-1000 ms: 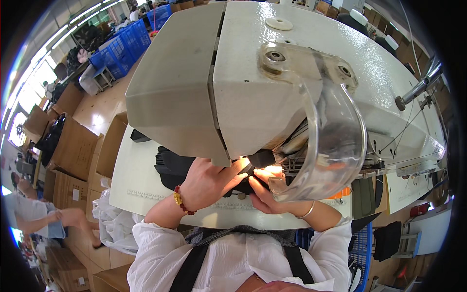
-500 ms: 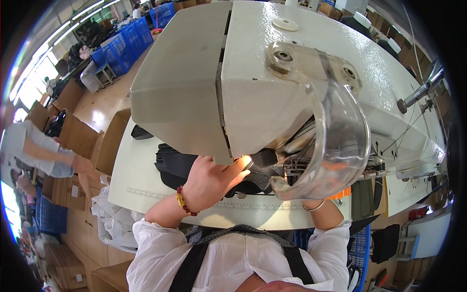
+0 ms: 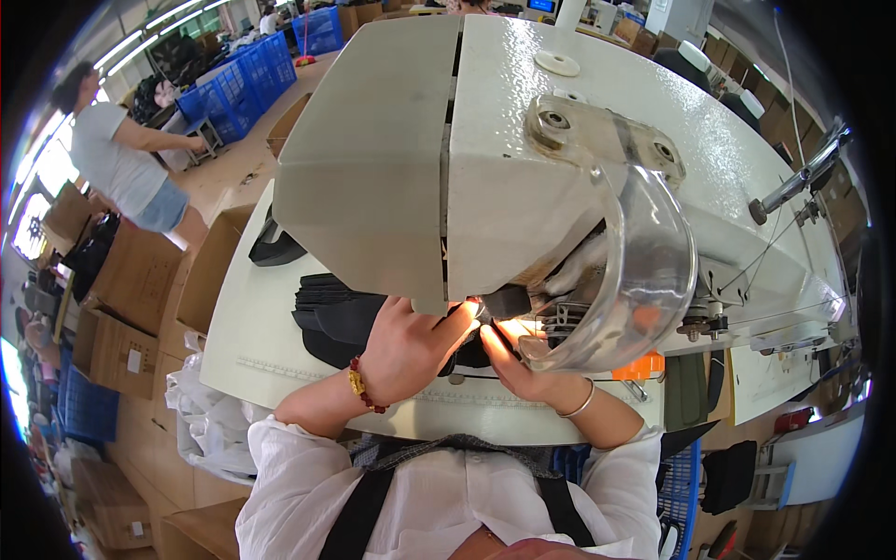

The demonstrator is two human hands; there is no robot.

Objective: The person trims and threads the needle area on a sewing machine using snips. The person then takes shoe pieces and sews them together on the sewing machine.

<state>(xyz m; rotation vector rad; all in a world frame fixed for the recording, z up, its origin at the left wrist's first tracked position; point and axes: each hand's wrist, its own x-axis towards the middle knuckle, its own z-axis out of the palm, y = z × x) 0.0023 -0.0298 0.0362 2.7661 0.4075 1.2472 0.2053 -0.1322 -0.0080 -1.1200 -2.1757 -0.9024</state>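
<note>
A large off-white sewing machine (image 3: 373, 168) fills the upper middle, its lamp lighting the spot under the head. My left hand (image 3: 411, 350), in a red beaded bracelet, has thumb and fingers closed at a black fabric piece (image 3: 473, 357) there. From the right, my right hand (image 3: 525, 375) meets the same piece, fingers pressed together at its edge; the clear guard (image 3: 653, 280) hangs just above. The machine head partly hides the left fingertips and the needle. Left of my left hand lies a stack of black pieces (image 3: 322, 322).
Another black piece (image 3: 275, 245) lies farther back on the white table (image 3: 238, 336). Orange parts (image 3: 639, 367) sit right of my right hand. White plastic bags (image 3: 210, 420) and cardboard boxes (image 3: 210, 271) stand left of the table. A person (image 3: 131, 159) is on the floor at far left.
My right hand has come left from behind the guard to the black piece. My left hand stays beside it. The person at far left has moved farther off, and the view has shifted slightly.
</note>
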